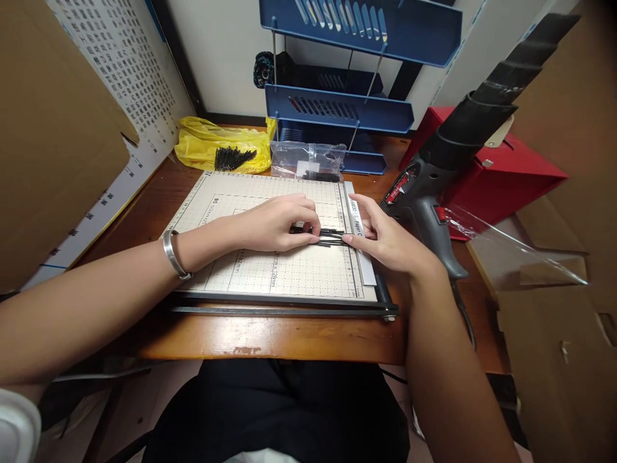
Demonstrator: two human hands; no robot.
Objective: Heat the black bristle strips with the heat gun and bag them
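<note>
A small bundle of thin black tubes (330, 237) lies across the gridded board of a paper cutter (308, 273). My left hand (289, 224) is closed around the left part of the bundle, fingers curled, hiding those ends. On the right, my right hand (380, 235) pinches the other ends with its thumb near the cutter's pale edge strip (364, 257). Both hands rest low over the board. The cutter's long dark arm (279, 310) lies along the near side of the board.
Behind the cutter are a yellow plastic bag (197, 145) with black pieces (234, 158) and a clear bag (289, 157). A blue tiered rack (337, 106) rises at the back. At right stand a heat gun (427, 212) and a red box (520, 173).
</note>
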